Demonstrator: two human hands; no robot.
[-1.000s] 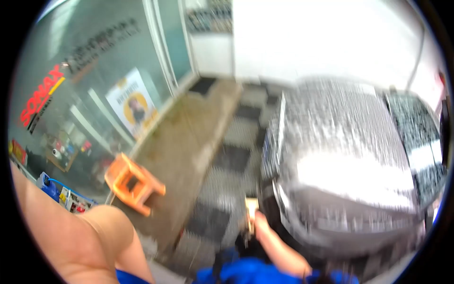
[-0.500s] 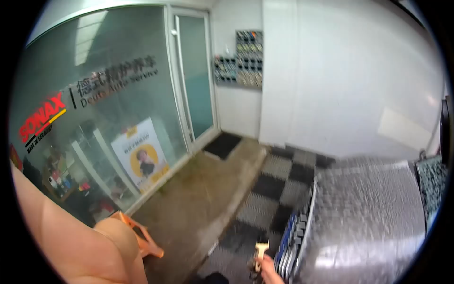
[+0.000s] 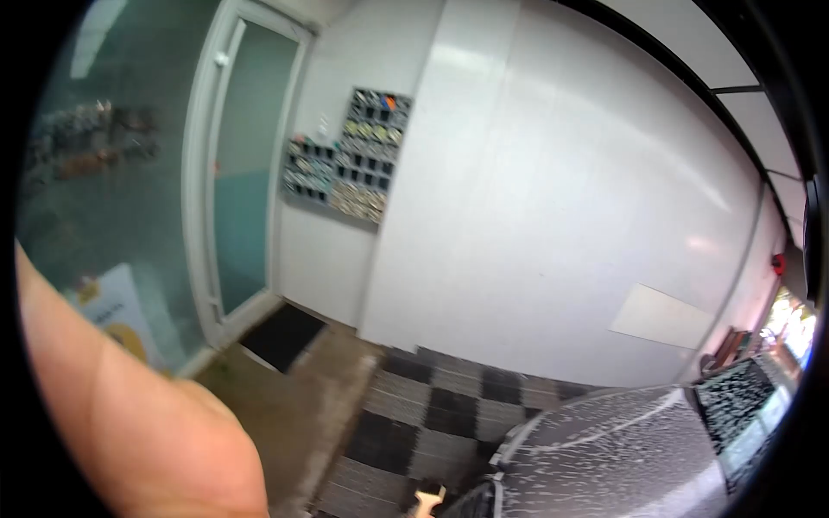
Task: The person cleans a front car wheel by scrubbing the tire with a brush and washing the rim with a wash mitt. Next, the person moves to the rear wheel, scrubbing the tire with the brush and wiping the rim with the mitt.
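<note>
A small flat brush point(image 3: 425, 502) with a pale wooden handle and dark bristles pokes up at the bottom edge, bristles upward. My right hand on its handle is cut off below the picture; half a second earlier its fingers were closed round it. Just right of the brush is the dark front of a car, and behind that its grey bonnet point(image 3: 604, 449), streaked with white foam. Bare skin of my raised, bent left arm point(image 3: 173, 432) fills the lower left, very close to the camera. No fingers of my left hand show.
A checkered floor of dark and grey tiles point(image 3: 453, 413) runs up to a white wall point(image 3: 535, 216). A black mat point(image 3: 283, 337) lies before a glass door point(image 3: 250, 173). Wall racks point(image 3: 367, 155) hold small items. The car's foamy windscreen point(image 3: 734, 393) stands at right.
The view has swung up and to the right. The brush and bonnet sit lower, my right hand has dropped out of sight, and the orange stand at left is no longer visible.
</note>
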